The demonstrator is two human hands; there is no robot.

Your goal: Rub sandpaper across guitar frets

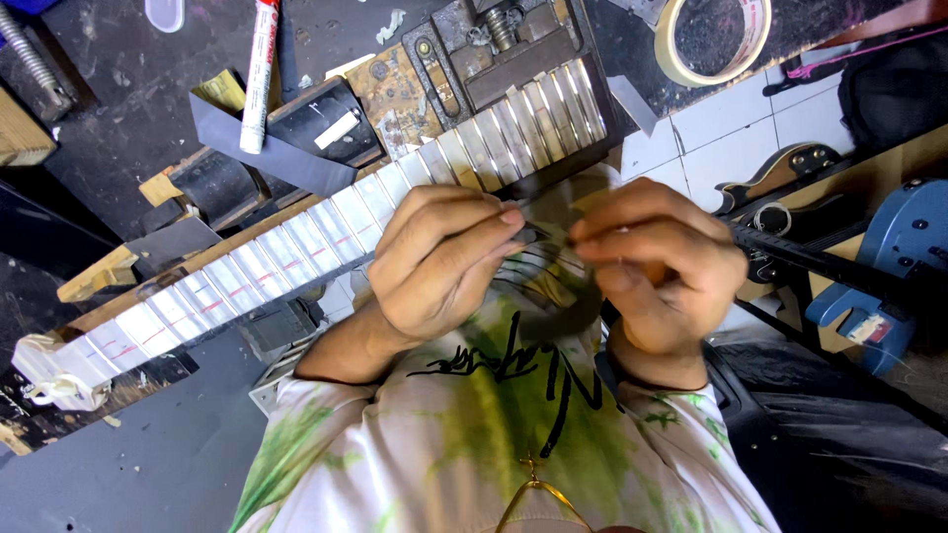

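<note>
Pinching a small thin dark strip [541,235] between both hands here, held up over the lap, just near of the long guitar neck with white masking tape between its frets [326,227] that lies on the dark cluttered bench [109,138]. Left hand [439,262] has its grip closed tight on one end, right hand [657,259] closed on the other. Honestly it looks easy to fumble: it's tiny, so a slip could drop it to the white tiled floor [721,128], or bend it if the fingers squeeze unevenly.
</note>
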